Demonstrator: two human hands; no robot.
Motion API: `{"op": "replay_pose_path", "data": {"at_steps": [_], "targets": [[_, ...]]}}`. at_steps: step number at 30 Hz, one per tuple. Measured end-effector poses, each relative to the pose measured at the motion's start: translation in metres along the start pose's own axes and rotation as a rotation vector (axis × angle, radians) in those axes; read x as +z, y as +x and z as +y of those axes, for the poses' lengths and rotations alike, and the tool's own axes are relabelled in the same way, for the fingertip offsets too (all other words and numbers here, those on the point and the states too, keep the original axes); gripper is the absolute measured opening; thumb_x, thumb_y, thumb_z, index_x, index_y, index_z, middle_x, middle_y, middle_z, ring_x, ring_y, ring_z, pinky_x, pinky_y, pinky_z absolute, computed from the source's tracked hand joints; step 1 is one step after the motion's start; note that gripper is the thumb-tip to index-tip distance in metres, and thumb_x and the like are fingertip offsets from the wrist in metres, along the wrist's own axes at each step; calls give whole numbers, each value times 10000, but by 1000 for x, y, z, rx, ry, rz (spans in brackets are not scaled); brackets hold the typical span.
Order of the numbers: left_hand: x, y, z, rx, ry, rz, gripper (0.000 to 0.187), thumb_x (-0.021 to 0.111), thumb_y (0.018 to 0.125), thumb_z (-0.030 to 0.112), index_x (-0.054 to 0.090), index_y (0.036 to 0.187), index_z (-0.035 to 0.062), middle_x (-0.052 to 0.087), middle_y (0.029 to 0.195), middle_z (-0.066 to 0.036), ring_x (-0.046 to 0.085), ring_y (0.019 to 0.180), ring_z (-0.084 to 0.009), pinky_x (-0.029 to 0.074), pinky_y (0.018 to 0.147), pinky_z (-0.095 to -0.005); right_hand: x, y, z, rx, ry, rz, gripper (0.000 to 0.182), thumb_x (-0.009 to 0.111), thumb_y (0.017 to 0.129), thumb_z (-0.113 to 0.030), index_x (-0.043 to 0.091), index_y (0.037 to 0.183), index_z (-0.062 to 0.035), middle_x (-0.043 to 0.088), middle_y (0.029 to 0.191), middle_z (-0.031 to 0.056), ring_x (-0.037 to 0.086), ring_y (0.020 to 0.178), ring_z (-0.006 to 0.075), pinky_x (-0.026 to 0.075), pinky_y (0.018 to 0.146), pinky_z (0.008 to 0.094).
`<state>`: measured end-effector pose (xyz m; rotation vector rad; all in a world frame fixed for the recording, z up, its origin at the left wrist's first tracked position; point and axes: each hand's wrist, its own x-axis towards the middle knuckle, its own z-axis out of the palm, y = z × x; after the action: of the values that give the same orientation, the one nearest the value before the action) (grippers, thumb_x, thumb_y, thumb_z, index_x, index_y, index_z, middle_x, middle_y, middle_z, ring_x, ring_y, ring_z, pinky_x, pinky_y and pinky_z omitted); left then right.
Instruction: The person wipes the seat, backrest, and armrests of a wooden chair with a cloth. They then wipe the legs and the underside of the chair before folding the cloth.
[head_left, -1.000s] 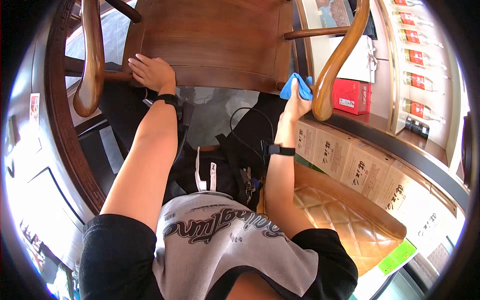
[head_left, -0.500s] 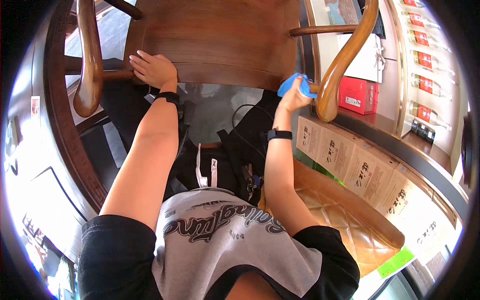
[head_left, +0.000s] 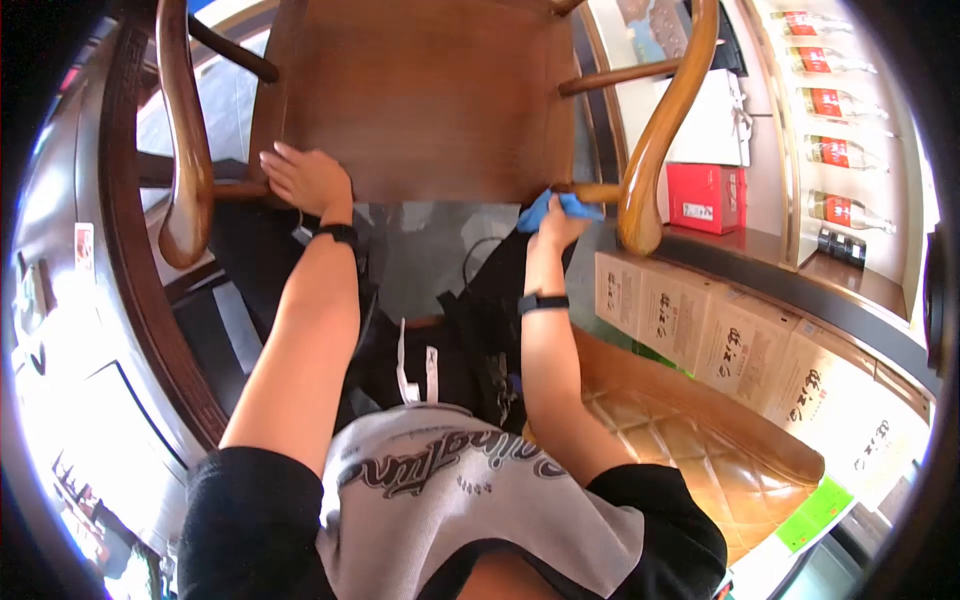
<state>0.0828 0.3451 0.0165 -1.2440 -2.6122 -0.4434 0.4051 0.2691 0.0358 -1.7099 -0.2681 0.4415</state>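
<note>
A dark wooden chair [head_left: 430, 100] with curved arms stands right in front of me. On the near left corner of its seat rests my left hand [head_left: 312, 182], fingers stretched out and holding nothing. My right hand [head_left: 562, 228] grips a blue cloth [head_left: 538, 212] at the near right corner of the seat. The cloth lies against the seat edge, by the post that joins the right wooden armrest [head_left: 655, 190]. Part of the cloth is hidden behind my fingers.
On my right, a shelf holds several bottles [head_left: 840, 152] and a red box [head_left: 706, 196]. Below it stand several cartons [head_left: 745, 345]. A tan quilted seat [head_left: 680, 440] is beside my right arm. Dark carved wooden furniture [head_left: 150, 280] runs along my left.
My right hand and the blue cloth have moved left and slightly down along the seat's near corner. My left hand stays on the seat. The whole view has shifted a little.
</note>
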Motion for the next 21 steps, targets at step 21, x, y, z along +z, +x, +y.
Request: {"op": "replay_pose_path", "data": {"at_steps": [21], "targets": [[-16,-3,5,-34,42,-63,507,456,966,194,364,1438,35,322,1512,-217,313,1400,-348,284,1122,-469,161,103,-177,-220,538,125,292,514,1002,-161,516,1210,44,600,1109,141,603,888,207,524,767,373]]}}
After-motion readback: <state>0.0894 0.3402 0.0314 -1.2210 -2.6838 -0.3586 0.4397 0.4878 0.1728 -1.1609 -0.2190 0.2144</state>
